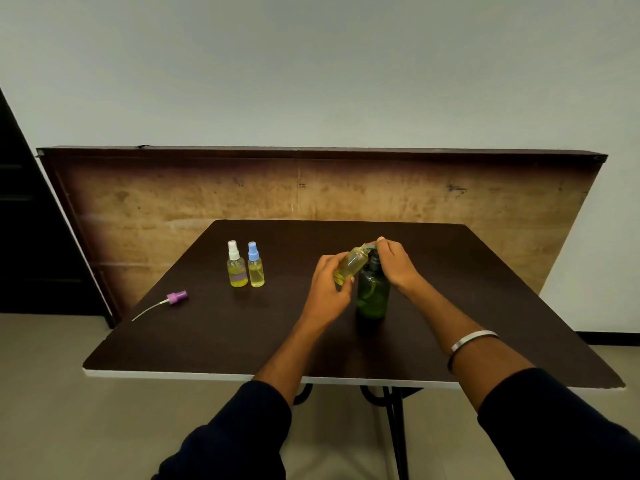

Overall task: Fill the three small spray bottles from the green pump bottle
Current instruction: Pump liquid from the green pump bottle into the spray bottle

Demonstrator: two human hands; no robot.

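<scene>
- Holding a small open bottle (351, 264) in my left hand (327, 289), I tip it so its mouth points up at the pump spout.
- My left fingers are curled round the bottle's lower half. It has yellow liquid inside and no cap.
- My right hand (394, 263) sits on top of the green pump bottle (372, 295), fingers curled over the pump head.
- That green bottle stands on the dark table (214, 341), just right of the small bottle.
- Two more small bottles stand side by side, well to the left: one with a white cap (236, 266) and one with a blue cap (256, 266). Both have yellow liquid in them.
- A purple spray cap (177, 297) with its thin tube lies on the table, nearer the left edge.
- I have a silver bangle (472, 340) on my right wrist.
</scene>
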